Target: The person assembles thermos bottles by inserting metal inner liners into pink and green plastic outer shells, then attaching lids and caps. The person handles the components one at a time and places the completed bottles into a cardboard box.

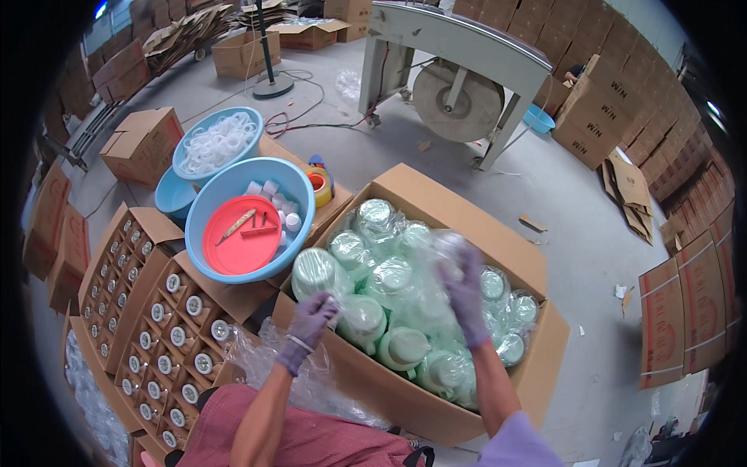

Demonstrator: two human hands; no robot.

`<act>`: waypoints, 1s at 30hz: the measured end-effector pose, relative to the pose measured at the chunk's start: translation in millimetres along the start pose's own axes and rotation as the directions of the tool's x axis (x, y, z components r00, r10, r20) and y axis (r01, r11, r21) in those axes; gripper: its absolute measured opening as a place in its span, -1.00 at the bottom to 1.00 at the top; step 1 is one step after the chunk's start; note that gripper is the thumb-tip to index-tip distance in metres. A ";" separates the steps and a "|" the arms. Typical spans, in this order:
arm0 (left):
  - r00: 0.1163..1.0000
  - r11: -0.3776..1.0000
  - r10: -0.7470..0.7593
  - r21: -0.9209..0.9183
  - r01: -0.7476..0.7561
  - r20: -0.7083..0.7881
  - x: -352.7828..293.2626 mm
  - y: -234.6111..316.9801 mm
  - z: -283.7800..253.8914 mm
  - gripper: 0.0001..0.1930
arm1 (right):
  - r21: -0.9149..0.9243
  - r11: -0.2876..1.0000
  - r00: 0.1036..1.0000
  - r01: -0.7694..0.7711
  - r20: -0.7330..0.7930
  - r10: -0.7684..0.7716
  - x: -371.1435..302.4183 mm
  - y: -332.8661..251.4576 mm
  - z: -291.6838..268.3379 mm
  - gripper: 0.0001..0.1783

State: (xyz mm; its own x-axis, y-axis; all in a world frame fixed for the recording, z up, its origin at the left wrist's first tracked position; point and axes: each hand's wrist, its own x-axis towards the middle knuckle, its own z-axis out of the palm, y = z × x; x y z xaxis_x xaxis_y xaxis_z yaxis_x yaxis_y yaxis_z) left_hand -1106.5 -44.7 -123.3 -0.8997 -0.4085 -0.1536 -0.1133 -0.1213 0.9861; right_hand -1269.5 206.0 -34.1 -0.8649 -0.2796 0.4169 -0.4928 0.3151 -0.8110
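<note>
My left hand [310,321], in a purple glove, pinches a clear plastic bag [362,314] at the near left of an open cardboard box [467,241]. Several green-tinted glass containers [405,346] in clear plastic wrap fill this box, most showing their round ends. Over its middle right, my gloved right hand [465,294] is smeared by motion. Its fingers curl against a blurred plastic-wrapped container [445,245], which seems held and raised above the others. The exact finger grip is hard to make out.
At left, divided cartons [175,336] hold several glass pieces. A blue basin [296,245] contains a red plate and white caps; another basin [253,128] holds clear rings. Tape rolls [320,183] lie beside. A wheeled machine [459,47] stands behind; stacked cartons [661,327] line the right.
</note>
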 end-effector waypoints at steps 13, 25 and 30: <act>0.983 0.979 0.180 -0.098 -0.181 -0.017 -20.0 60.4 -5.6 -0.76 | 0.034 0.959 0.905 -0.280 0.343 0.252 9.6 98.9 38.6 -0.59; 0.992 0.958 0.122 0.257 -0.126 0.032 -16.3 35.9 14.8 -0.70 | 0.328 0.928 0.983 -0.175 0.107 0.148 28.6 60.7 17.2 -0.69; 0.828 0.730 0.410 -0.407 -0.549 -0.382 -91.3 121.0 -23.0 -0.57 | 0.502 0.864 0.972 -0.043 0.221 -0.080 -26.2 -27.4 85.0 -0.63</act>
State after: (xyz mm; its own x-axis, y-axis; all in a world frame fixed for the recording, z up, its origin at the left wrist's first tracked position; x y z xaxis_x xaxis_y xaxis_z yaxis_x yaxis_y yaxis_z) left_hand -1028.4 -42.9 8.5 -0.6309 -0.7334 0.2531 0.5824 -0.2322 0.7790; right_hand -1225.2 127.6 -57.7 -0.7801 -0.4976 0.3793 -0.3405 -0.1709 -0.9246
